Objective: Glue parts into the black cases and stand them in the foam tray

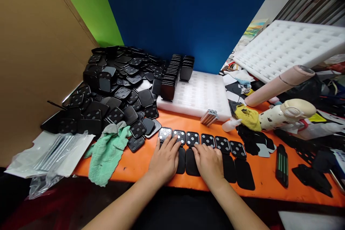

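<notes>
A row of black square compact cases (192,138) lies along the orange table edge. Their upper panels carry round silver dots, and plain black flaps (244,174) lie below them. My left hand (165,157) rests on the two leftmost cases with its fingers stretched and slightly apart. My right hand (208,161) lies over the middle of the row, its bent fingertips touching the lower edges of the dotted panels. Nothing shows in its grasp. Both palms hide parts of the flaps. Behind the row stands a small bundle of shiny metal rods (209,117).
A large heap of black cases (124,93) fills the back left. Stacked cases (172,75) stand on a white foam tray (202,93). Left are a green cloth (109,154) and bagged silver rods (55,151); right, a small bottle (231,125), yellow cloth (248,118) and pink tumbler (280,84).
</notes>
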The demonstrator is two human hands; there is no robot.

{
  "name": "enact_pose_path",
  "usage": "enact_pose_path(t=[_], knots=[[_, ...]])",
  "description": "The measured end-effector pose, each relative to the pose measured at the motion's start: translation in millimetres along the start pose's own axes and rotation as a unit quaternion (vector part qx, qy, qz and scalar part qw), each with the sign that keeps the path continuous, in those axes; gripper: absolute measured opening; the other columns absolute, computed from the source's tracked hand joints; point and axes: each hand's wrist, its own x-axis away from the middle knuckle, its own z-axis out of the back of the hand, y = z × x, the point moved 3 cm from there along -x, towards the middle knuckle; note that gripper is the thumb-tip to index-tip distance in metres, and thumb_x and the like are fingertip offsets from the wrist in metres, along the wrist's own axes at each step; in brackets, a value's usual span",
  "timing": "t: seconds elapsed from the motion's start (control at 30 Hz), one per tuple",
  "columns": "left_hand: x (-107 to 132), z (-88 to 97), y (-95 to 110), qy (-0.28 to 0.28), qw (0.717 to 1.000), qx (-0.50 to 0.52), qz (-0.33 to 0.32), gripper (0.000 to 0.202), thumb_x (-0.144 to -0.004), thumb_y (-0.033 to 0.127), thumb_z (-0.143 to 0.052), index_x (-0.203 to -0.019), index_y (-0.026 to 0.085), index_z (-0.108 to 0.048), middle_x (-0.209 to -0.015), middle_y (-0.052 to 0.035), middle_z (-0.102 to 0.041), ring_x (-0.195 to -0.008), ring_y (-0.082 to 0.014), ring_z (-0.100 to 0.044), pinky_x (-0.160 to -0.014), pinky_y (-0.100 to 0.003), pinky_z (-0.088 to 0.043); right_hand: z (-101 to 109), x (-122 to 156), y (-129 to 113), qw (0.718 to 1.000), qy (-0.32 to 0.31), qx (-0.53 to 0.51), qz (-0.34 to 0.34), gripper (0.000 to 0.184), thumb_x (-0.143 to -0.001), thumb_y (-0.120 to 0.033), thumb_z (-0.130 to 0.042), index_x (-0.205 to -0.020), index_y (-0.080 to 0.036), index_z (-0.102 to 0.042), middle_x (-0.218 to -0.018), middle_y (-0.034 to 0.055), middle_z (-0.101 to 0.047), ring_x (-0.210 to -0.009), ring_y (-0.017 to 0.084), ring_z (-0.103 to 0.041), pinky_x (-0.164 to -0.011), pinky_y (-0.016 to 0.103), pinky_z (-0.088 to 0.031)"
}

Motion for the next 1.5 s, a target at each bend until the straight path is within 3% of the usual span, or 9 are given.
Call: enact_pose_path(t=[0.17,0.3,0.4,0.5,0.73,1.03,1.2,1.37,1.5], knots=[[10.6,18.5,-11.6,0.049,0.999,0.006,-0.002,0.037,-0.088,0.022,-0.044,-0.125,0.026,-0.048,-0.137,-0.0048,-0.045,-0.130,-0.0266,-0.034,-0.106,-0.055,-0.023,7.7,9.3,6.5,0.983,0.041,-0.175,-0.031,0.027,-0.092,-0.035,-0.037,-0.096,-0.018,-0.058,-0.090,0.0097,-0.065,-0.088,0.023,-0.060,-0.078,0.035,-0.044],[17.6,47.2,-56.3,0.133,0.985,-0.029,0.106,0.033,-0.089,0.022,-0.044,-0.121,0.020,-0.051,-0.131,-0.0092,-0.050,-0.125,-0.0245,-0.040,-0.105,-0.044,-0.030,17.4,20.1,9.8,0.962,-0.011,-0.270,-0.045,0.028,-0.091,-0.039,-0.036,-0.098,-0.023,-0.058,-0.097,0.0067,-0.064,-0.091,0.022,-0.061,-0.076,0.032,-0.048],[13.8,55.8,-86.3,0.106,0.977,-0.083,0.167,0.050,-0.084,0.032,-0.054,-0.130,0.018,-0.042,-0.141,-0.0133,-0.038,-0.129,-0.0308,-0.033,-0.104,-0.050,-0.028,21.5,25.5,4.0,0.955,-0.066,-0.287,-0.047,0.029,-0.091,-0.040,-0.036,-0.101,-0.025,-0.059,-0.097,0.0054,-0.065,-0.091,0.022,-0.062,-0.074,0.032,-0.050],[4.9,54.3,-99.1,0.060,0.981,-0.117,0.142,0.059,-0.081,0.039,-0.058,-0.134,0.022,-0.039,-0.145,-0.0112,-0.031,-0.131,-0.0322,-0.029,-0.104,-0.053,-0.025,23.2,29.2,-2.1,0.954,-0.071,-0.284,-0.069,0.029,-0.091,-0.040,-0.037,-0.103,-0.025,-0.058,-0.101,0.0063,-0.065,-0.093,0.023,-0.062,-0.075,0.034,-0.051],[-7.9,63.4,-120.7,0.119,0.962,-0.162,0.187,0.044,-0.084,0.033,-0.052,-0.126,0.022,-0.050,-0.120,-0.0099,-0.057,-0.113,-0.0294,-0.047,-0.095,-0.044,-0.035,18.1,36.7,-2.2,0.950,-0.067,-0.299,-0.055,0.029,-0.089,-0.041,-0.039,-0.100,-0.026,-0.061,-0.102,0.0056,-0.067,-0.095,0.022,-0.063,-0.076,0.031,-0.053],[-8.1,65.8,-125.4,0.131,0.960,-0.160,0.188,0.038,-0.083,0.031,-0.052,-0.120,0.022,-0.055,-0.121,-0.0083,-0.057,-0.114,-0.0282,-0.047,-0.095,-0.042,-0.037,5.8,43.4,0.2,0.947,-0.091,-0.305,-0.045,0.029,-0.089,-0.043,-0.040,-0.103,-0.027,-0.061,-0.104,0.0029,-0.067,-0.097,0.020,-0.063,-0.079,0.028,-0.053],[-3.0,63.1,-117.9,0.124,0.963,-0.157,0.181,0.039,-0.086,0.026,-0.046,-0.124,0.021,-0.052,-0.131,-0.0091,-0.051,-0.125,-0.0300,-0.038,-0.103,-0.052,-0.025,2.6,39.8,-3.5,0.944,-0.103,-0.312,-0.041,0.030,-0.089,-0.044,-0.040,-0.099,-0.027,-0.062,-0.101,0.0041,-0.067,-0.094,0.021,-0.064,-0.076,0.028,-0.054],[-19.2,59.0,-115.7,0.113,0.974,-0.131,0.148,0.049,-0.079,0.015,-0.049,-0.127,0.027,-0.049,-0.136,-0.0038,-0.048,-0.126,-0.0272,-0.038,-0.106,-0.054,-0.019,4.2,38.0,-12.3,0.938,-0.111,-0.328,-0.015,0.032,-0.089,-0.044,-0.039,-0.100,-0.026,-0.063,-0.097,0.0046,-0.067,-0.090,0.020,-0.064,-0.074,0.026,-0.054],[-29.9,63.0,-119.9,0.139,0.974,-0.100,0.150,0.041,-0.083,0.020,-0.050,-0.122,0.029,-0.054,-0.128,-0.0050,-0.056,-0.122,-0.0285,-0.043,-0.105,-0.058,-0.017,0.9,41.7,-9.6,0.938,-0.109,-0.328,0.007,0.032,-0.090,-0.044,-0.039,-0.103,-0.027,-0.063,-0.096,0.0043,-0.067,-0.092,0.020,-0.064,-0.077,0.028,-0.053]])
